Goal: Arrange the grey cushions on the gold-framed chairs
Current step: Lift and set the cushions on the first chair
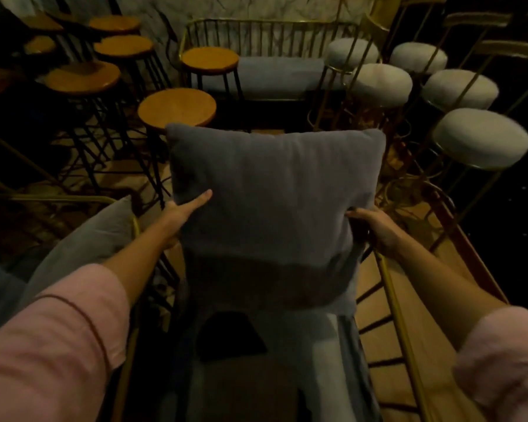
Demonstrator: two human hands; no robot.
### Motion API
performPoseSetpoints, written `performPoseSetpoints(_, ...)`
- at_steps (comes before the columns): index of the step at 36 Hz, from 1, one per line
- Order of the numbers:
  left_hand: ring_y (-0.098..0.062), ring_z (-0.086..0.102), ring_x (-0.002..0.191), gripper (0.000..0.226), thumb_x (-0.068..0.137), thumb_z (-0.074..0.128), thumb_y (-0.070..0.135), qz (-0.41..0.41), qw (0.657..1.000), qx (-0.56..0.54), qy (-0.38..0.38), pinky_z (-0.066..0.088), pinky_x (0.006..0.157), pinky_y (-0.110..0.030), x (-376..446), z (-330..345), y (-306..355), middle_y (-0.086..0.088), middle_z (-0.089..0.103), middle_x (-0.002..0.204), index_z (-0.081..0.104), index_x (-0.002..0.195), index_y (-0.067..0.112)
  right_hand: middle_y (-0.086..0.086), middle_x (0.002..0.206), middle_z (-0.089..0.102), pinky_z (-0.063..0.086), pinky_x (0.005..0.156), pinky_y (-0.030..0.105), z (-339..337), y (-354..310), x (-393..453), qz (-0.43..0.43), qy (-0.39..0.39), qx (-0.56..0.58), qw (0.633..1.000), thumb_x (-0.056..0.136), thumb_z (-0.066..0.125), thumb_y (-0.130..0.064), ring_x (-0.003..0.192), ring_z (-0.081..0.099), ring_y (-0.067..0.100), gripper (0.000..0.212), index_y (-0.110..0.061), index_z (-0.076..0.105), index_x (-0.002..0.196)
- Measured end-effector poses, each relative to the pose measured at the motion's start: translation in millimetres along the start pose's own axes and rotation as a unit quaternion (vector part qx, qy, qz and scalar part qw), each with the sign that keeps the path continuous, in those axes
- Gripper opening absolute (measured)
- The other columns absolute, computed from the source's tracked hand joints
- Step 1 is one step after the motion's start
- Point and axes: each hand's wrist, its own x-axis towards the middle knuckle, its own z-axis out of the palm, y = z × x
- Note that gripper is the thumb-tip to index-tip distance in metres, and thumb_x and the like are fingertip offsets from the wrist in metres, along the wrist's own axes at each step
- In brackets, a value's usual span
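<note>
Here the person holds a grey cushion (275,208) upright between both hands, over the seat (305,354) of a gold-framed chair (400,324) directly below. To do the step well, the cushion probably wants lowering evenly, its bottom edge meeting the seat squarely and its back leaning against the chair's backrest, both sides released together so it does not flop sideways towards the gold rail. The left hand (185,213) lies against the cushion's left edge, thumb stretched flat across the front face and the other fingers hidden behind the fabric, so it clamps the edge between thumb and fingers. The right hand (375,225) curls round the right edge, fingers pressed into the cloth where it puckers. A second grey cushion (83,242) already rests on the neighbouring gold-framed chair at the left, just beside the left forearm.
</note>
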Motion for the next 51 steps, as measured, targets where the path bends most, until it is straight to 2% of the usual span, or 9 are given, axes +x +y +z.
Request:
performPoseSetpoints(7,-0.022,0.058,0.122,0.078,0.074,0.081,0.039,0.025,0.996,0.001,0.084,0.047,0.105,-0.041,45,22,-28,-0.001,0.058,0.139,0.049,0.141,0.015,-0.015,0.125,0.058,0.043,0.097,0.033,7,21,48,-0.011,0.031,0.094,0.995,0.085,0.068,-0.045,0.112,0.055,0.007,0.059,-0.03,0.045,0.138)
performPoseSetpoints(12,-0.024,0.058,0.124,0.097,0.059,0.088,0.046,-0.001,0.995,0.049,0.087,0.05,0.103,-0.046,68,23,-57,-0.003,0.057,0.141,0.048,0.14,0.013,-0.016,0.127,0.054,0.038,0.108,0.045,10,44,79,0.043,0.051,0.107,0.992,0.084,0.064,-0.056,0.127,0.046,0.016,0.067,-0.035,0.038,0.142)
performPoseSetpoints(16,-0.026,0.048,0.133,0.082,0.079,0.078,0.029,-0.046,0.988,0.116,0.087,0.043,0.109,-0.047,78,26,-98,-0.002,0.049,0.145,0.033,0.147,0.016,-0.003,0.125,0.049,0.044,0.088,0.037,20,75,91,0.085,0.074,0.037,0.993,0.089,0.059,-0.052,0.119,0.047,0.02,0.069,-0.025,0.032,0.146)
performPoseSetpoints(20,-0.03,0.044,0.137,0.117,0.06,0.079,0.063,-0.07,0.985,0.116,0.109,0.043,0.109,-0.051,85,25,-117,-0.004,0.038,0.155,0.018,0.152,0.027,0.001,0.149,0.044,0.043,0.1,0.053,28,88,105,0.095,0.095,0.041,0.99,0.083,0.063,-0.059,0.135,0.043,0.031,0.078,-0.032,0.029,0.148)
performPoseSetpoints(28,-0.026,0.052,0.127,0.066,0.088,0.068,0.026,-0.045,0.98,0.15,0.121,0.047,0.105,-0.045,62,30,-114,-0.003,0.052,0.14,0.037,0.144,0.014,0.007,0.142,0.054,0.049,0.1,0.049,39,110,93,0.069,0.145,0.004,0.987,0.078,0.057,-0.068,0.127,0.053,0.029,0.081,-0.021,0.042,0.142)
performPoseSetpoints(31,-0.03,0.06,0.117,0.044,0.091,0.065,0.018,-0.044,0.974,0.186,0.125,0.05,0.091,-0.037,36,19,-107,-0.013,0.063,0.123,0.052,0.129,0.001,0.005,0.149,0.043,0.049,0.09,0.047,74,97,53,0.158,0.093,-0.014,0.983,0.089,0.059,-0.05,0.13,0.047,0.033,0.074,-0.018,0.029,0.149)
performPoseSetpoints(35,-0.035,0.061,0.114,0.049,0.089,0.067,0.029,-0.055,0.959,0.225,0.162,0.049,0.089,-0.038,3,-28,-93,-0.022,0.064,0.123,0.057,0.125,-0.002,0.014,0.147,0.043,0.039,0.108,0.047,116,90,21,0.224,-0.002,-0.047,0.974,0.1,0.052,-0.023,0.134,0.043,0.037,0.05,-0.002,0.037,0.144)
performPoseSetpoints(46,-0.038,0.049,0.131,0.057,0.091,0.065,0.024,-0.113,0.898,0.261,0.336,0.038,0.11,-0.042,-117,-253,-108,-0.024,0.053,0.141,0.049,0.137,-0.005,0.017,0.111,0.055,0.044,0.064,0.033,289,75,-10,0.153,-0.19,-0.153,0.958,0.1,0.052,-0.029,0.077,0.054,0.02,0.045,-0.001,0.044,0.133)
performPoseSetpoints(51,-0.024,0.059,0.099,0.035,0.09,0.065,0.013,-0.14,0.896,0.202,0.371,0.044,0.078,-0.033,-159,-323,-133,-0.022,0.067,0.11,0.062,0.116,-0.01,0.006,0.075,0.05,0.037,0.057,0.028,375,81,-34,0.14,-0.228,-0.186,0.945,0.098,0.054,-0.029,0.062,0.047,0.016,0.019,-0.011,0.058,0.098)
